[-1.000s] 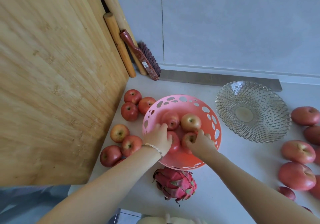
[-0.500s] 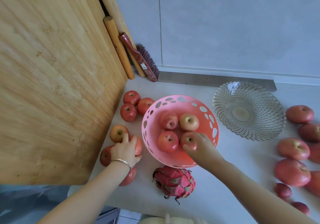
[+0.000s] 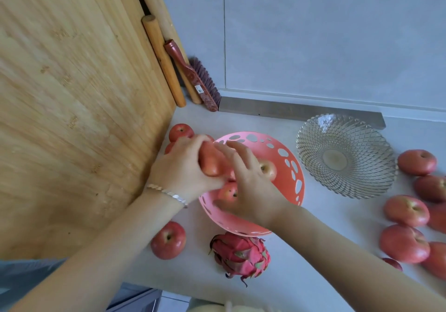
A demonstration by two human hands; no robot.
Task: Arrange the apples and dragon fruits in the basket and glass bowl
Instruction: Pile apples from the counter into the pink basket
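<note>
Salmon pink is being shown by the basket (image 3: 284, 152), its wall being patterned with oval cut-outs. A clear lattice of diamonds is being displayed by the glass bowl (image 3: 362, 166). Orange-red is being shown by the apple (image 3: 211, 164) being gripped in the left hand (image 3: 183, 169); red blushed with yellow is being shown by the loose apples (image 3: 405, 210). Magenta scales tipped green are being shown by the dragon fruit (image 3: 241, 255). The table (image 3: 313, 251) is being seen as pale grey, the board (image 3: 72, 94) as honey-yellow with straight grain, the brush (image 3: 190, 75) as red-brown with purplish bristles.
</note>
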